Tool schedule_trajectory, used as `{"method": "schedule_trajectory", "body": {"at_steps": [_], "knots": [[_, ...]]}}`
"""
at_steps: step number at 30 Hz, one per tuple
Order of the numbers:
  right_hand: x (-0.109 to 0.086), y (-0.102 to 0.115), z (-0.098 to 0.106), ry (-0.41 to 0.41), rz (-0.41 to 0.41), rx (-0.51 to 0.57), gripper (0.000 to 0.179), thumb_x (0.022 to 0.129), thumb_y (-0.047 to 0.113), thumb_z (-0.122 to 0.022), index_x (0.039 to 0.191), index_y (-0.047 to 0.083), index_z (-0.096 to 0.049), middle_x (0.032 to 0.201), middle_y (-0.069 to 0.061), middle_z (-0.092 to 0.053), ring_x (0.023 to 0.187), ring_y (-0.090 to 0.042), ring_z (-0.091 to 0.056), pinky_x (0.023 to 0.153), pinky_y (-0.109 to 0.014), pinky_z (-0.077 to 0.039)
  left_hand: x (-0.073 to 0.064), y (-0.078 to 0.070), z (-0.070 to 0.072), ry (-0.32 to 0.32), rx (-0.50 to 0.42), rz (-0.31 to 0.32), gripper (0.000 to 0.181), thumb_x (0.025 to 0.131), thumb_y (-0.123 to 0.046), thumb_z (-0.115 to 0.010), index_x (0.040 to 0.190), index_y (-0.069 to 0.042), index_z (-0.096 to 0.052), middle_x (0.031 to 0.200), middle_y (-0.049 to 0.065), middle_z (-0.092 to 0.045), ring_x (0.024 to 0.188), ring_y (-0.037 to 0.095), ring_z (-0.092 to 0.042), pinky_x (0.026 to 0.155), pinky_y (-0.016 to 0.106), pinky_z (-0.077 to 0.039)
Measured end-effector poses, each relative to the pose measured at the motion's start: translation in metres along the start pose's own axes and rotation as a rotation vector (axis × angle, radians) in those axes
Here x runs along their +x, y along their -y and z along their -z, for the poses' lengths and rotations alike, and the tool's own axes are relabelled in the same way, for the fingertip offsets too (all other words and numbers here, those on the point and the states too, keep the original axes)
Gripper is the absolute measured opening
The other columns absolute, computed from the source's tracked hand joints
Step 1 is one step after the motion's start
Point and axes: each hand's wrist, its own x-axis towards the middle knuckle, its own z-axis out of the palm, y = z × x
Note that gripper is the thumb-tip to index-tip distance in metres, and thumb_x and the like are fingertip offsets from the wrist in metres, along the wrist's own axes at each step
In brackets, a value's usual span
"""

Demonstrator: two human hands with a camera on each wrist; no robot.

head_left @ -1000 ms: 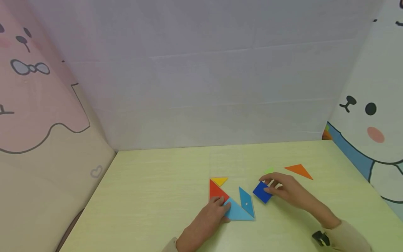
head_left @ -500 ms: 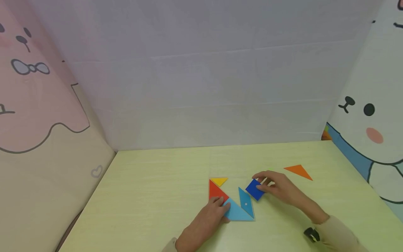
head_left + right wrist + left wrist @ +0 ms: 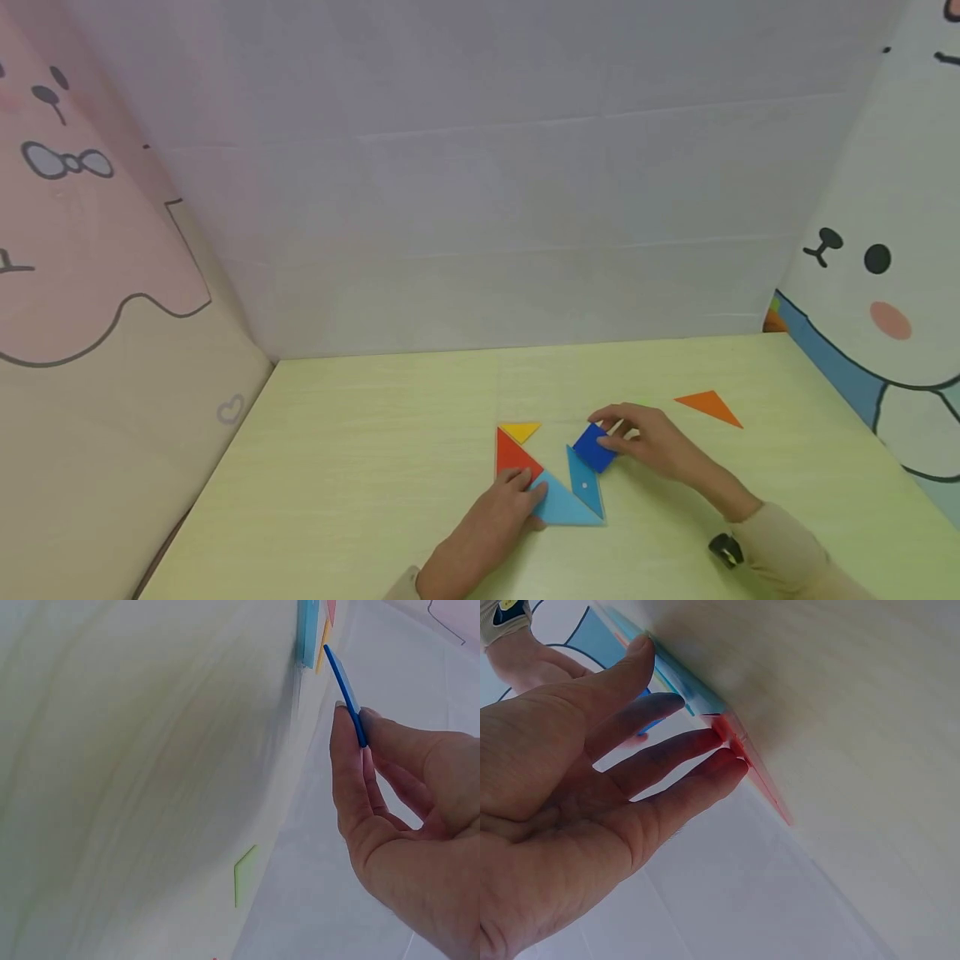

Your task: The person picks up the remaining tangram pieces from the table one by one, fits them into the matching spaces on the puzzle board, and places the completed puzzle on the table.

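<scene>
The blue square (image 3: 592,451) is held over the tabletop (image 3: 360,450); in the head view it overlaps the upper right edge of the blue parallelogram (image 3: 586,477). The right wrist view shows it nearly edge-on and tilted, apparently raised off the surface.

Grip, right hand (image 3: 651,442): engaged, with the square pinched between thumb and fingers.

Change: the square has shifted left, from a position beside the parallelogram to one partly above it. The left hand (image 3: 497,515) and the arranged pieces show no clear shift. Assessment: the square has reached the arranged group but is not yet seated; lowering it at this position would probably lap it over the parallelogram.

Grip, left hand: not clasping; the fingers are extended, fingertips touching the red triangle (image 3: 513,452), thumb over the light blue triangle (image 3: 564,507). This contact probably steadies both pieces.

Surrounding pieces: the parallelogram lies along the sloping side of the light blue triangle. The yellow triangle (image 3: 522,431) lies against the upper sloping side of the red triangle. The light green piece (image 3: 245,876) lies apart from the group, mostly hidden behind the right hand in the head view. The orange triangle (image 3: 712,407) lies farther right, beyond that hand.
</scene>
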Motion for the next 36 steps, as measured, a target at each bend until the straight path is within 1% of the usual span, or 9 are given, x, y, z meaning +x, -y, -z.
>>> {"method": "schedule_trajectory", "body": {"at_steps": [6,16,27,36], "knots": [[0.007,0.004,-0.006,0.01,0.003,0.005,0.026,0.098,0.009,-0.07,0.123,0.0,-0.068,0.112,-0.013,-0.07,0.088,-0.019,-0.069,0.074,-0.028,-0.057,0.0,0.0,0.003,0.022,-0.011,0.012,0.043,0.091,-0.035,-0.076,0.128,-0.015,-0.072,0.11,0.002,-0.064,0.109,0.02,-0.058,0.093,0.024,-0.052],[0.017,0.006,-0.017,0.054,-0.024,0.043,0.029,0.098,0.01,-0.07,0.124,-0.002,-0.067,0.113,-0.014,-0.07,0.088,-0.018,-0.068,0.075,-0.026,-0.057,0.0,-0.001,0.002,0.005,0.013,0.004,0.042,0.09,-0.035,-0.077,0.126,-0.015,-0.072,0.109,0.002,-0.065,0.107,0.019,-0.059,0.092,0.023,-0.052],[0.026,0.006,-0.031,0.03,-0.015,0.034,0.028,0.098,0.008,-0.07,0.124,-0.002,-0.068,0.113,-0.014,-0.07,0.089,-0.02,-0.069,0.076,-0.026,-0.057,-0.001,-0.001,0.002,0.0,0.023,0.003,0.042,0.09,-0.036,-0.076,0.127,-0.015,-0.073,0.109,0.002,-0.065,0.107,0.02,-0.059,0.091,0.023,-0.053],[0.034,0.009,-0.037,0.035,-0.031,0.023,0.029,0.099,0.012,-0.07,0.124,-0.002,-0.069,0.113,-0.015,-0.072,0.089,-0.021,-0.07,0.076,-0.025,-0.057,0.0,-0.001,0.002,-0.011,0.026,-0.01,0.041,0.091,-0.036,-0.075,0.126,-0.015,-0.073,0.11,0.003,-0.065,0.107,0.02,-0.059,0.091,0.023,-0.053]]}}
